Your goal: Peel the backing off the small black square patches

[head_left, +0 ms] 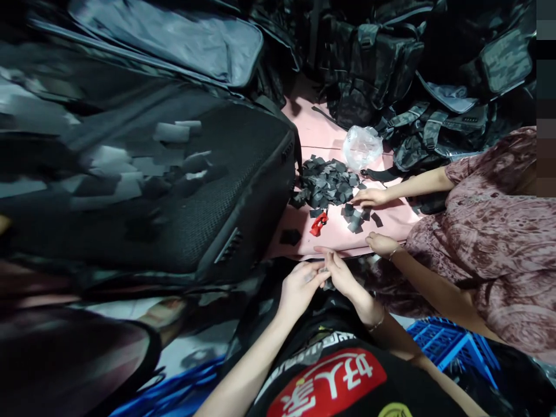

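My left hand point(302, 285) and my right hand point(341, 278) meet in front of my lap, just below the edge of the pink work surface point(299, 237). The fingers of both are closed and pressed together at the tips. Whatever they pinch is small and greyish, mostly hidden by the fingers. Ahead of them lies a small red object point(318, 225), like a strip or clip. Behind it spreads a pile of small dark fabric-like squares point(329, 180), with a few loose squares point(355, 220) on its near side.
A co-worker's hand point(371, 197) reaches to the pile from the right; their other hand point(381, 244) is near my right hand. A large black backpack point(243, 191) fills the left. Camouflage bags point(369, 63) and a clear plastic bag point(363, 147) lie beyond. Blue plastic crate point(456, 347), lower right.
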Tool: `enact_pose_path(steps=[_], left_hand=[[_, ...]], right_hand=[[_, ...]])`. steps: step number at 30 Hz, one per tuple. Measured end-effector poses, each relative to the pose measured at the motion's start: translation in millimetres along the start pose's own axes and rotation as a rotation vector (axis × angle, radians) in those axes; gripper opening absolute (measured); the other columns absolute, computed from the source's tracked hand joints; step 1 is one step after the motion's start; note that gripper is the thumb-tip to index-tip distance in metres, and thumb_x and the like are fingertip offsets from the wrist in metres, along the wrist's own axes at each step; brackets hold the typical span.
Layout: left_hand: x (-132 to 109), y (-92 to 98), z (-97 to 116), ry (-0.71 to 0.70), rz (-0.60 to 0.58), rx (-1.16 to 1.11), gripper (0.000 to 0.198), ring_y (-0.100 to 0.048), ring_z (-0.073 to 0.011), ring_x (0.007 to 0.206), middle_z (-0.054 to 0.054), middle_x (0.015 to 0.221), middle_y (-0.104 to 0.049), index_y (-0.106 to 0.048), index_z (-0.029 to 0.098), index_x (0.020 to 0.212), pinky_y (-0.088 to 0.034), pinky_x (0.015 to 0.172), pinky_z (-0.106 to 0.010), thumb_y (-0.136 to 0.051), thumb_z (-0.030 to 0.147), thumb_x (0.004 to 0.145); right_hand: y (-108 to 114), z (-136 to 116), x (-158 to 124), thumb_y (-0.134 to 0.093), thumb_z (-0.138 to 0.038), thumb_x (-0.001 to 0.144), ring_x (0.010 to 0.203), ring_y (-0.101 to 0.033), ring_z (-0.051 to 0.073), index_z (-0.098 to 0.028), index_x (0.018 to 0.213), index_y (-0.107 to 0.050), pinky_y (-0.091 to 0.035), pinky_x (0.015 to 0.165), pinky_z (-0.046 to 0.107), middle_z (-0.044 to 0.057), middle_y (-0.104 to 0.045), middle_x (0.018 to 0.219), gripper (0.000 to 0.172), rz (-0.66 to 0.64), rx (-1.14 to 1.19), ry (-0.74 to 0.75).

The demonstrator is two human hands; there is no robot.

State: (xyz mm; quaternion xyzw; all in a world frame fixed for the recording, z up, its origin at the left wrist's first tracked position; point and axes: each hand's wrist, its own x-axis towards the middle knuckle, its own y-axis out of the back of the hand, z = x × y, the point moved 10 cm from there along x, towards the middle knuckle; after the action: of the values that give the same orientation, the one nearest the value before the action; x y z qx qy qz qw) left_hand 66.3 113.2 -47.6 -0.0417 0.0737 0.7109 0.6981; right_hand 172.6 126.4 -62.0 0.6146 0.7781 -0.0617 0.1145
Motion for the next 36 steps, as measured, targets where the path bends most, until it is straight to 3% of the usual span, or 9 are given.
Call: enact_pose_path(steps=[4, 9, 13, 19, 22, 24, 28, 32, 36], left_hand=[[-3, 13.2, 5, -0.057, 0.085, 0.081, 0.017, -0.051, -0.0182, 0.062, -0.002, 0.061, -0.057, -0.064, 0.022, 0.053, -0.040, 0.064, -0.028, -0.067, 0.029, 0.069], [-6, 36.8, -11, 0.057, 0.240, -0.188, 0.020, -0.044, -0.0127, 0.055, 0.001, 0.060, -0.050, -0.057, 0.019, 0.061, -0.034, 0.053, -0.024, -0.065, 0.034, 0.072], [-8, 24.4, -25, 0.242, 0.121, -0.682, 0.031, -0.038, -0.0086, 0.052, 0.003, 0.061, -0.045, -0.048, 0.017, 0.059, -0.029, 0.047, -0.022, -0.072, 0.035, 0.067], [-19, 5.0, -20, 0.335, -0.081, -0.694, 0.028, -0.042, -0.0076, 0.053, -0.002, 0.070, -0.058, -0.058, 0.015, 0.072, -0.033, 0.047, -0.021, -0.077, 0.033, 0.064], [-22, 2.0, -20, 0.311, -0.090, -0.656, 0.030, -0.040, -0.0070, 0.050, 0.000, 0.065, -0.054, -0.061, 0.014, 0.080, -0.031, 0.046, -0.021, -0.077, 0.034, 0.064], [-23, 0.0, -23, 0.312, -0.065, -0.620, 0.032, -0.039, -0.0068, 0.050, 0.000, 0.064, -0.052, -0.063, 0.012, 0.081, -0.031, 0.046, -0.021, -0.075, 0.038, 0.066], [-26, -12.4, -28, 0.307, -0.059, -0.543, 0.034, -0.033, -0.0056, 0.048, 0.005, 0.058, -0.040, -0.059, 0.013, 0.070, -0.026, 0.044, -0.020, -0.075, 0.042, 0.065], [-23, -3.8, -27, 0.225, 0.025, -0.480, 0.035, -0.028, -0.0046, 0.045, 0.006, 0.054, -0.036, -0.056, 0.014, 0.062, -0.020, 0.042, -0.019, -0.075, 0.043, 0.064], [-18, 30.8, -30, 0.194, 0.166, -0.521, 0.036, -0.028, -0.0049, 0.046, 0.005, 0.054, -0.039, -0.055, 0.014, 0.062, -0.022, 0.043, -0.019, -0.074, 0.045, 0.066]], right_hand=[[-4, 1, -2, -0.044, -0.049, 0.089, 0.090, -0.055, 0.015, -0.020, 0.111, -0.058, -0.042, 0.085, 0.026, 0.004, -0.060, 0.092, 0.039, -0.021, -0.014, 0.005], [-18, 14, -8, -0.061, -0.043, 0.078, 0.066, -0.055, 0.011, -0.018, 0.112, -0.055, -0.041, 0.060, 0.021, 0.002, -0.064, 0.075, 0.044, -0.229, 0.227, -0.122], [3, 20, -6, -0.061, -0.049, 0.076, 0.051, -0.048, 0.008, -0.015, 0.091, -0.059, -0.033, 0.047, 0.018, 0.003, -0.065, 0.068, 0.038, -0.055, 0.252, -0.175], [-5, 18, -5, -0.046, -0.064, 0.081, 0.037, -0.032, 0.004, -0.013, 0.085, -0.061, -0.022, 0.039, 0.019, 0.003, -0.062, 0.058, 0.053, -0.060, 0.287, -0.193], [6, 7, -4, -0.043, -0.061, 0.084, 0.046, -0.047, 0.009, -0.016, 0.090, -0.062, -0.034, 0.046, 0.020, 0.004, -0.064, 0.063, 0.050, 0.061, 0.182, -0.095], [13, -6, -7, -0.042, -0.056, 0.088, 0.063, -0.058, 0.013, -0.018, 0.089, -0.063, -0.045, 0.063, 0.024, 0.004, -0.066, 0.070, 0.044, 0.148, 0.065, 0.010], [4, -20, -14, -0.042, -0.044, 0.090, 0.083, -0.063, 0.017, -0.020, 0.090, -0.064, -0.046, 0.083, 0.029, 0.005, -0.069, 0.083, 0.032, 0.167, -0.079, 0.137], [11, -4, -9, -0.045, -0.040, 0.086, 0.072, -0.061, 0.016, -0.019, 0.094, -0.063, -0.047, 0.061, 0.025, 0.005, -0.068, 0.081, 0.029, 0.256, 0.002, 0.066], [45, 25, 0, -0.053, -0.045, 0.080, 0.044, -0.036, 0.007, -0.017, 0.098, -0.058, -0.023, 0.039, 0.020, 0.003, -0.061, 0.069, 0.034, 0.395, 0.291, -0.083]])
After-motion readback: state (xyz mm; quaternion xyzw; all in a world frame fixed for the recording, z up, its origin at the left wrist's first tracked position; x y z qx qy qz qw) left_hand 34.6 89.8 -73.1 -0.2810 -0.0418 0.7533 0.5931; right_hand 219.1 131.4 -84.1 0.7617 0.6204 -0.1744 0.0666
